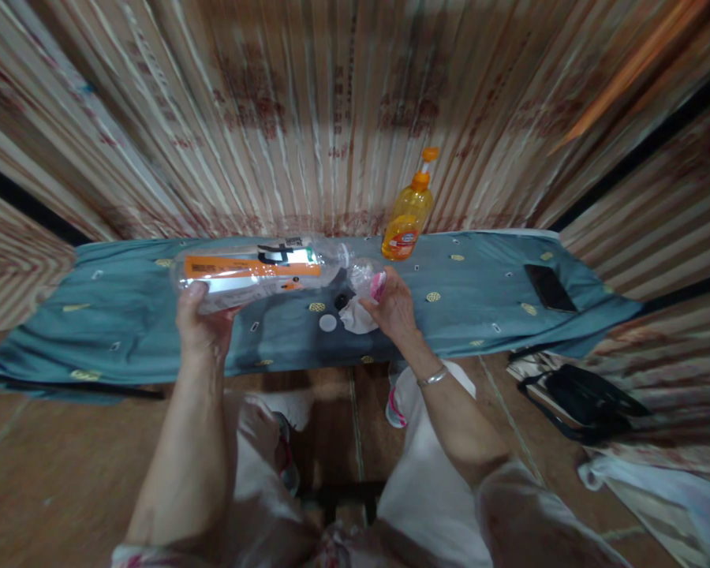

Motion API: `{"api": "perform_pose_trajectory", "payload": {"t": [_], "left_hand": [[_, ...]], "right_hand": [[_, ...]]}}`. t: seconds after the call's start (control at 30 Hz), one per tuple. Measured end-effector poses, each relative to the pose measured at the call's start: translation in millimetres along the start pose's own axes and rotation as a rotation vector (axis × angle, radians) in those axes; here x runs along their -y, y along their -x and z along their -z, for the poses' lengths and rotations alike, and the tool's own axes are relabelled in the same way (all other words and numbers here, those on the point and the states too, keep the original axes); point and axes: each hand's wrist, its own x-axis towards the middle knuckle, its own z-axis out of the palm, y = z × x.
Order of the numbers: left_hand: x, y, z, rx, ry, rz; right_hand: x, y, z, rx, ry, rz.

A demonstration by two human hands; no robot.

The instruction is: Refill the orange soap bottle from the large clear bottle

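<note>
My left hand (pixel 204 319) is closed around the base end of a large clear plastic bottle (pixel 254 274) with an orange and white label. The bottle lies nearly level above the cloth, its neck pointing right. In my right hand (pixel 395 308) is a small clear plastic piece with a pink end (pixel 364 276), pinched close to the bottle's mouth; it looks like a bottle top, and I cannot tell whether the two touch. Under my right fingers is a crumpled white piece (pixel 356 317). A black cap (pixel 341 301) and a white disc (pixel 327 323) lie beside it.
A pump bottle of orange liquid (pixel 408 217) stands at the back of the table covered with a teal cloth (pixel 136 315). On the right lies a dark phone (pixel 549 287). A black bag (pixel 592 398) is at the lower right. Striped curtains (pixel 308 118) hang around the table.
</note>
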Motion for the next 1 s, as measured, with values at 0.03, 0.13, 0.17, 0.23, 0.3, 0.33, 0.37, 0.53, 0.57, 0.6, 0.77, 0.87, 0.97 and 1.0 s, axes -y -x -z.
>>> {"api": "perform_pose_trajectory", "payload": {"t": [0.03, 0.13, 0.17, 0.23, 0.3, 0.33, 0.37, 0.53, 0.57, 0.6, 0.77, 0.87, 0.97, 1.0], "left_hand": [[-0.2, 0.4, -0.1, 0.003, -0.002, -0.001], [-0.5, 1.2, -0.7, 0.001, -0.007, 0.002], [-0.6, 1.3, -0.8, 0.0, -0.006, 0.004], [-0.7, 1.3, -1.0, 0.0, 0.0, 0.002], [-0.9, 1.1, -1.2, 0.007, -0.003, -0.002], [-0.9, 1.1, -1.2, 0.008, -0.007, -0.005], [-1.0, 1.0, -1.3, 0.008, -0.014, -0.006], [-0.3, 0.9, -0.8, -0.006, -0.03, 0.008], [-0.1, 0.7, -0.6, -0.007, -0.025, 0.009], [0.1, 0.5, -0.4, -0.006, -0.017, 0.01], [0.8, -0.5, 0.8, 0.005, 0.004, 0.008], [1.1, -0.5, 1.0, -0.007, -0.003, 0.004], [1.3, -0.6, 1.1, -0.01, -0.01, 0.005], [1.4, -0.8, 1.2, -0.007, -0.011, 0.007]], "right_hand": [[0.0, 0.1, 0.0, 0.002, -0.001, 0.0], [0.0, 0.3, 0.4, 0.007, -0.001, -0.007], [0.0, 0.4, 0.6, 0.008, -0.001, -0.008], [-0.1, 0.4, 0.9, 0.007, -0.003, -0.006], [-0.1, 0.3, 1.0, 0.006, -0.007, -0.001], [0.0, 0.3, 1.0, 0.006, -0.008, 0.0], [0.2, 0.3, 1.0, 0.005, -0.009, 0.001], [1.7, 0.3, 1.3, -0.01, -0.001, -0.003], [1.7, 0.4, 1.4, -0.009, -0.003, -0.002], [1.6, 0.4, 1.5, -0.005, -0.007, 0.0], [-0.1, 0.5, 1.4, 0.004, -0.008, 0.009], [-1.0, 0.4, 1.2, 0.006, -0.003, 0.012], [-1.3, 0.3, 1.3, 0.007, -0.005, 0.018], [-1.1, 0.2, 1.4, 0.006, -0.005, 0.016]]}}
